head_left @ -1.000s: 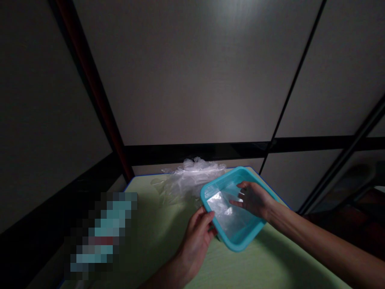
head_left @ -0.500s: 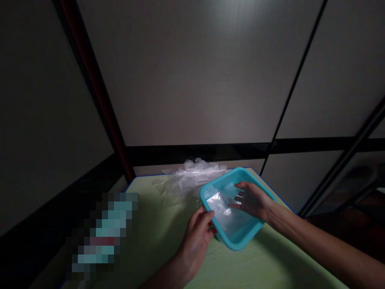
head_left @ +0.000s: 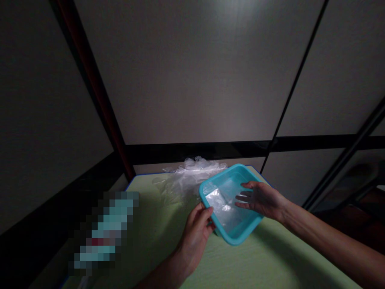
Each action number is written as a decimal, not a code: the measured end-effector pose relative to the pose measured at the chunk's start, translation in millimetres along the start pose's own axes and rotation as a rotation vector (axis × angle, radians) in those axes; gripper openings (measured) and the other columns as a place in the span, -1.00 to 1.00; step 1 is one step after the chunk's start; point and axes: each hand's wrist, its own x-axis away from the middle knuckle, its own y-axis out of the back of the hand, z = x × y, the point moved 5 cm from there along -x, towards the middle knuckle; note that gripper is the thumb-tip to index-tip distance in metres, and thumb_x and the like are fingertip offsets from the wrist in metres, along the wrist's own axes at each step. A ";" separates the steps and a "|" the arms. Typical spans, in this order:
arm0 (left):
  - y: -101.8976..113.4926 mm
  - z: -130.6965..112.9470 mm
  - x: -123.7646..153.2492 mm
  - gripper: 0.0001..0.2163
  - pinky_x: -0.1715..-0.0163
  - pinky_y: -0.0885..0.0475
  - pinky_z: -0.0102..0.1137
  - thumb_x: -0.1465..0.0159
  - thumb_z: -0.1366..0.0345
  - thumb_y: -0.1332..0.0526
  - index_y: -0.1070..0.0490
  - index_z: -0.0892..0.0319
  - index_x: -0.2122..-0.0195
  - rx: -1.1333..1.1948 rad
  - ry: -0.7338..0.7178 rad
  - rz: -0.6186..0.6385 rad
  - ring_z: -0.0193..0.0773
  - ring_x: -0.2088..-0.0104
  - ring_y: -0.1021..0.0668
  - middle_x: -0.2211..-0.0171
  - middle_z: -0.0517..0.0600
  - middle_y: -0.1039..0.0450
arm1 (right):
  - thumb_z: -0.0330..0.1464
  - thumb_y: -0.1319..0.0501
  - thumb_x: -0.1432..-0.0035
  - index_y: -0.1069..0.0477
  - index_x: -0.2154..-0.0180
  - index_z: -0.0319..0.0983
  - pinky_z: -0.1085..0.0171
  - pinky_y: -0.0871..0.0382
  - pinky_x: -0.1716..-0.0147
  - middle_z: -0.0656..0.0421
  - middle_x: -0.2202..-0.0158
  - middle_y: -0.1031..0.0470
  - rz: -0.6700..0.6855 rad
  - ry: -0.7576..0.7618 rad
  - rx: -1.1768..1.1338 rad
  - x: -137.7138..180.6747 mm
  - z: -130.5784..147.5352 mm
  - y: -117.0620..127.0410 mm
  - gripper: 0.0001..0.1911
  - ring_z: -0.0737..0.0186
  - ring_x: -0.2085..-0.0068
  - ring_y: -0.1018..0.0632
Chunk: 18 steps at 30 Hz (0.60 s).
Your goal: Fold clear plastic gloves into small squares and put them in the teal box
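Observation:
A turquoise plastic basin (head_left: 236, 238) with rounded corners is held tilted above the table. Its left rim is gripped by my left hand (head_left: 197, 228), thumb on the edge and fingers underneath. Inside the basin lies a clear plastic bag (head_left: 219, 205), flat against the bottom and shining in the light. My right hand (head_left: 261, 198) hovers over the basin's right side, fingers spread, with nothing in it. Behind the basin a heap of crumpled clear plastic bags (head_left: 192, 176) rests on the table; the basin hides part of it.
The pale green table (head_left: 156, 233) has a blue edge and stands against grey cabinet panels (head_left: 198, 80) with a black band. A blurred-out turquoise object (head_left: 111, 220) lies at the table's left edge. Something dark stands at the far right.
My right hand has drawn back a little to the right, away from the bag in the basin. My left hand keeps its hold on the rim.

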 end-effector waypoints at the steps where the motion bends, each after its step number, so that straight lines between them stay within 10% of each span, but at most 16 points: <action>1: -0.3 -0.4 0.1 -0.78 0.27 -0.35 -0.36 -0.02 0.28 -0.26 -0.36 0.23 0.32 0.000 -0.006 0.008 -0.23 0.29 -0.47 0.32 0.02 -0.43 | -0.51 -0.05 0.03 -0.15 0.38 -0.22 0.17 -0.41 0.28 0.08 0.31 -0.28 0.008 0.003 0.008 1.6 0.9 1.3 -0.88 0.21 0.28 -0.42; 13: -0.7 -1.6 0.5 -0.82 0.25 -0.34 -0.36 -0.07 0.30 -0.22 -0.37 0.23 0.30 -0.009 -0.016 0.035 -0.24 0.28 -0.47 0.28 0.05 -0.44 | -0.52 -0.13 0.16 -0.29 0.31 -0.23 0.15 -0.41 0.23 0.07 0.14 -0.28 -0.093 0.242 0.158 27.9 24.2 3.7 -0.74 0.17 0.21 -0.41; 18: -2.3 -3.1 1.8 -0.81 0.24 -0.34 -0.35 -0.07 0.29 -0.22 -0.37 0.23 0.30 -0.007 -0.019 0.046 -0.22 0.26 -0.47 0.26 0.06 -0.45 | -0.50 -0.18 0.17 -0.33 0.20 -0.21 0.11 -0.34 0.16 0.07 0.04 -0.30 0.017 0.515 0.621 28.1 39.3 -1.6 -0.62 0.08 0.08 -0.39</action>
